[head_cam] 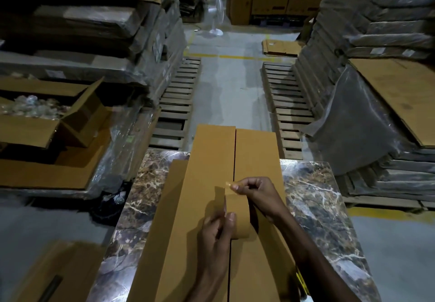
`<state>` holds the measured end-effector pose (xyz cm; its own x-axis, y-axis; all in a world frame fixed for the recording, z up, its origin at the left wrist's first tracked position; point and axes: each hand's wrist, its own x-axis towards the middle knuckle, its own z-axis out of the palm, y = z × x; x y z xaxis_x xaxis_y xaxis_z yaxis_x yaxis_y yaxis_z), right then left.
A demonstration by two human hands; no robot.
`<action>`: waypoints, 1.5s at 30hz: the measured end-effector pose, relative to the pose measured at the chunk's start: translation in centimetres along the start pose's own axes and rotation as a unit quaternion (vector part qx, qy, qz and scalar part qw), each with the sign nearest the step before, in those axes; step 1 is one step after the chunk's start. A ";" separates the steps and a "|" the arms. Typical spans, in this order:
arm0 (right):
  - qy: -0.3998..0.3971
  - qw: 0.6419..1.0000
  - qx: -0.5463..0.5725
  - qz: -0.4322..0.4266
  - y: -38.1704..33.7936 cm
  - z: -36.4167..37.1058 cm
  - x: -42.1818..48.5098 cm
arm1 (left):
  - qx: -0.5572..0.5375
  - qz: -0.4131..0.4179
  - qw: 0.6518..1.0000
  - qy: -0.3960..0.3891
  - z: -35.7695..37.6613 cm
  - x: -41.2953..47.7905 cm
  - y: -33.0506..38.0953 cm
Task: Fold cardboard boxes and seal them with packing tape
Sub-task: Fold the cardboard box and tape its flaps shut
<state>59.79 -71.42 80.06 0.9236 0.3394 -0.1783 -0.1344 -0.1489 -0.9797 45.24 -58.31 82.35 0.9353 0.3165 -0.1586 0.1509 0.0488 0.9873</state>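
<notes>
A long brown cardboard box [211,160] lies on the marble table [313,202], its two top flaps meeting at a centre seam. Over the seam my left hand [217,233] holds a roll of brown packing tape [240,226], thumb on the roll's upper side. My right hand [255,193] pinches the free end of the tape strip [229,185], which is drawn out a short way above the seam. Whether the strip touches the box I cannot tell.
An open carton of clear plastic items [35,111] sits to the left. Wrapped stacks of flat cardboard [388,31] rise on both sides. Wooden pallets [287,104] flank the aisle ahead. A white fan [217,16] stands far back. Another box [58,275] is at bottom left.
</notes>
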 end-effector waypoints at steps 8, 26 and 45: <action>0.031 0.999 -0.011 0.008 -0.3 -1.6 5.1 | -0.002 0.022 1.000 -0.017 1.4 3.2 -0.6; 0.107 0.992 -0.061 0.016 -4.4 -5.7 23.4 | -0.063 0.057 0.996 0.041 4.9 12.5 0.7; 0.088 0.970 -0.202 0.104 -4.5 -6.4 26.7 | -0.017 0.117 0.986 0.116 6.4 12.7 0.8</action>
<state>87.31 -67.61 80.25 0.9436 0.1048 -0.3140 -0.2045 -0.5615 -0.8018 59.32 -60.29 81.08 0.8446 0.5301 0.0755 -0.0754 -0.0218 0.9969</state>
